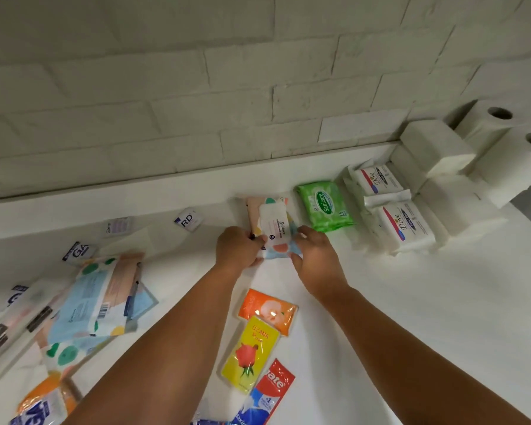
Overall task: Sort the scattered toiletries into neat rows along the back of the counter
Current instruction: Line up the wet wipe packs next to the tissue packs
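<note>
Head view, so it's all seen from above: a small patterned wipes pack [272,228] is held from both sides at its near end. The left grip [238,245] is curled round the near left edge and the right grip [314,256] is pinched on the near right corner.

The pack is lying flat toward the back of the counter [411,302], just left of the green Sanicare pack [325,205], with a sliver of white showing between them. Two-handed like that, it's probably being squared up so its long side runs parallel with the green one. Further right, two Dove packs [405,225] are lined up one behind the other, then white tissue stacks [436,148] and paper rolls [497,124] at the wall. The row looks to be built right to left, with this spot as the next slot.

Looks-wise: pastel blobs in peach, teal, yellow and blue, with a white flip-lid patch on top. It's a soft pack, and the near end is hidden under the fingers.

Plenty is left unsorted nearer the front: an orange sachet [269,311], a yellow rose sachet [250,354], a toothpaste tube [273,391], and a bigger pack [101,299] in the same pattern off to the left.
</note>
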`<state>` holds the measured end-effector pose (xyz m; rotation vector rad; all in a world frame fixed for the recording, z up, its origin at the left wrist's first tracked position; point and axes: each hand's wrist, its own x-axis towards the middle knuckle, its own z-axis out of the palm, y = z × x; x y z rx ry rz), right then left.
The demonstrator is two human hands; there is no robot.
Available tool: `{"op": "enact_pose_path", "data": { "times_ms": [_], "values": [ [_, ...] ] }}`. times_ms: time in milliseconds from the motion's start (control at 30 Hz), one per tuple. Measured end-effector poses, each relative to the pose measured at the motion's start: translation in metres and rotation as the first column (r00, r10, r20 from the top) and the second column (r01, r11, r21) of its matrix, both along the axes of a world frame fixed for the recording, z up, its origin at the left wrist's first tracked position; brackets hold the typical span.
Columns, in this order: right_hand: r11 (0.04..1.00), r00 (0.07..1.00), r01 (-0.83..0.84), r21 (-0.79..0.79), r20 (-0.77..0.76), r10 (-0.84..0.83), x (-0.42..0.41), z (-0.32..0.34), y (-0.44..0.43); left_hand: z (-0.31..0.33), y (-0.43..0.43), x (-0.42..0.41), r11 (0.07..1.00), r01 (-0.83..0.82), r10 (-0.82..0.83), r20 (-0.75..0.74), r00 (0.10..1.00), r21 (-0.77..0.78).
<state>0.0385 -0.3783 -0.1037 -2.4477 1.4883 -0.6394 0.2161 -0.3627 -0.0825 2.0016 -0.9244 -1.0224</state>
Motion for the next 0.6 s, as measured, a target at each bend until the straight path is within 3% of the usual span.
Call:
{"op": "enact_pose_path", "data": {
  "times_ms": [67,167,267,367,500,600],
  "values": [
    [0.996,0.999,-0.016,-0.092,0.036,0.019,0.002,-0.004,-0.001,0.0,-0.004,-0.002,1.0,0.014,-0.015,0.049,0.999,0.023],
    [0.994,0.997,-0.054,-0.1,0.044,0.059,0.006,-0.004,-0.002,-0.003,-0.008,-0.001,0.994,0.083,-0.097,0.226,0.969,0.074],
    [0.995,0.998,-0.057,-0.081,0.006,0.058,0.01,-0.006,-0.003,-0.005,-0.012,0.003,0.983,0.129,-0.177,0.463,0.869,0.133],
    [0.996,0.998,-0.059,-0.065,0.0,0.059,0.012,-0.01,-0.003,0.003,-0.015,0.0,0.991,0.11,-0.135,0.638,0.758,0.078],
    [0.997,0.998,-0.058,-0.054,0.018,0.06,0.01,-0.014,-0.006,0.006,-0.028,-0.007,0.94,0.341,-0.248,0.714,0.654,0.015],
    [1.0,0.999,-0.023,-0.022,0.024,0.023,0.012,-0.014,-0.007,0.0,-0.034,-0.008,0.915,0.402,-0.314,0.678,0.665,0.031]
  ]
}}
